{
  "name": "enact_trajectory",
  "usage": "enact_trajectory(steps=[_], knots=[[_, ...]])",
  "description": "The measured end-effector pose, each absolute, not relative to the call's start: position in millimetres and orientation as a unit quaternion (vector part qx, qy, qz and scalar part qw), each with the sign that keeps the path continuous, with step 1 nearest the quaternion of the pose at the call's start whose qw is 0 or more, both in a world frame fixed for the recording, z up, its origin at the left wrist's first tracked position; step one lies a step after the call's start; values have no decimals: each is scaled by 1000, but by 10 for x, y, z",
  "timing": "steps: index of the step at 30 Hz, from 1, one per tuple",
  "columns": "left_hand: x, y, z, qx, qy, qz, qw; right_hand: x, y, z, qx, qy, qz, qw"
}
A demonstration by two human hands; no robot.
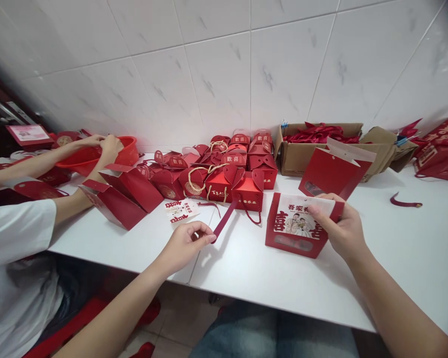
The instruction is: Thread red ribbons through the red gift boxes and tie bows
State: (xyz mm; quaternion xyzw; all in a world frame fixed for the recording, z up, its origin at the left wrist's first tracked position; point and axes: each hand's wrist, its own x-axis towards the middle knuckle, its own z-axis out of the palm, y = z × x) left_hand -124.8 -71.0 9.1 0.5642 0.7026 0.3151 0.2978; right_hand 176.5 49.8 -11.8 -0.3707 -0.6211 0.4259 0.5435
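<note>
Between the thumb and fingers of my left hand point(188, 243) is one end of a dark red ribbon point(224, 222), which slants up toward the small boxes. My right hand point(343, 226) grips the upper right edge of a red gift bag point(294, 251), thumb in front. A pale card point(302, 215) printed with a couple and red characters covers the bag's upper front, above a clear window. Just behind it stands another red gift bag point(330, 171) with its top open. A loose printed card point(179, 211) lies left of the ribbon.
Several small red boxes point(246, 189) crowd the middle back. Cardboard boxes point(298, 158) with red ribbons stand by the wall; a short ribbon point(405, 202) lies at right. On the left, a co-worker's hands point(110, 149) are over a red basin point(129, 155), near folded red bags point(123, 196).
</note>
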Motion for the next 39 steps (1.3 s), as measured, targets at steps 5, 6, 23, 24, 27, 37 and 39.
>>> enact_trajectory(steps=[5, 6, 23, 24, 27, 37, 39], knots=[[-1208, -712, 137, 723, 625, 280, 92, 1765, 502, -131, -372, -613, 436, 543], [-1200, -713, 152, 755, 591, 276, 65, 1766, 503, -136, -371, -613, 438, 543], [-1116, -643, 195, 598, 601, 402, 345, 1779, 511, -146, -372, -621, 428, 541], [-1111, -629, 195, 578, 606, 411, 359, 1777, 512, -146, -373, -620, 429, 541], [-1102, -600, 174, 533, 619, 437, 375, 1761, 502, -134, -373, -614, 433, 545], [-1191, -562, -69, 481, 659, 471, 334, 1700, 399, -42, -395, -584, 442, 554], [-1210, -550, -108, 467, 662, 481, 336, 1704, 407, -50, -393, -588, 438, 555]])
